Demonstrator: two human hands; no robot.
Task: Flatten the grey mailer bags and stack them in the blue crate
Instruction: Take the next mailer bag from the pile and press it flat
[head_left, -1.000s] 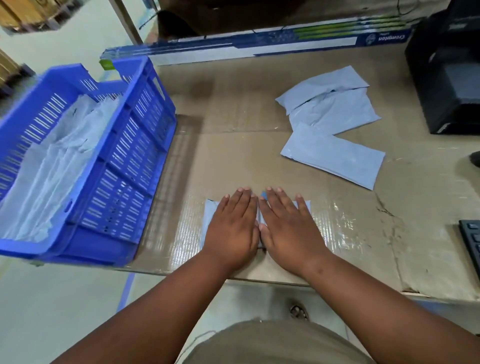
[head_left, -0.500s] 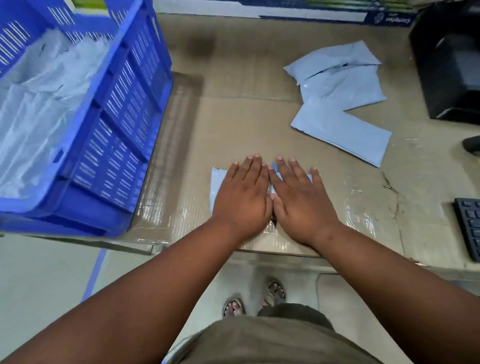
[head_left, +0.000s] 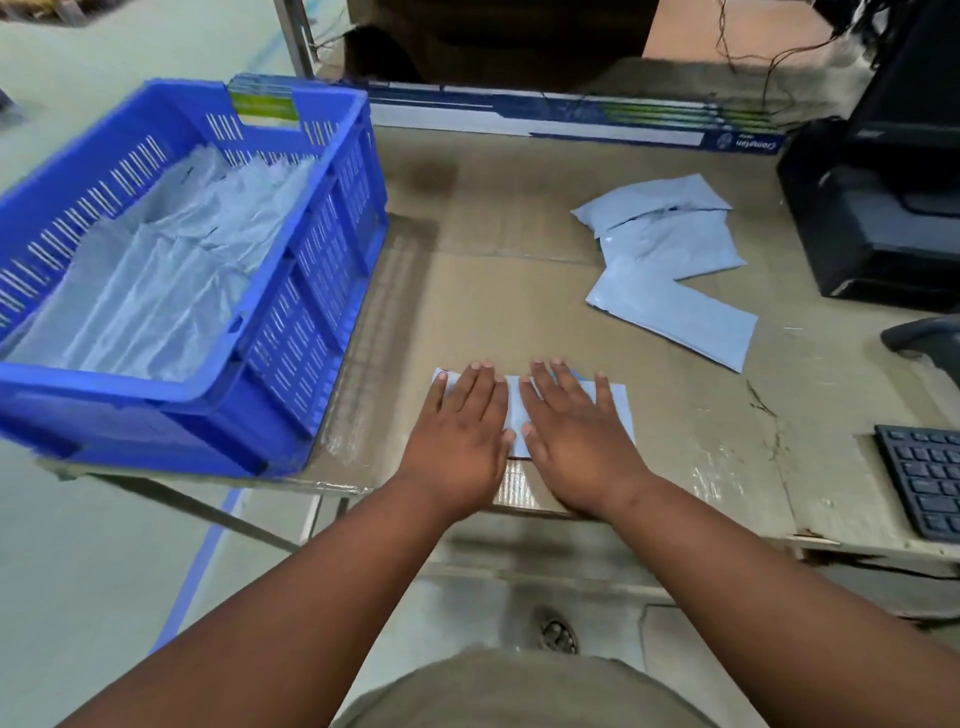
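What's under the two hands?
A grey mailer bag lies flat under the left hand and right hand on the cardboard table top. The hands cover its middle.

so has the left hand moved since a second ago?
Yes. The left hand slid left across the mailer bag; a strip of bag now shows between it and the right hand.

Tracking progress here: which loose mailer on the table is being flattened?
The mailer at the near edge, under both hands; the other three lie untouched, overlapping, farther right.
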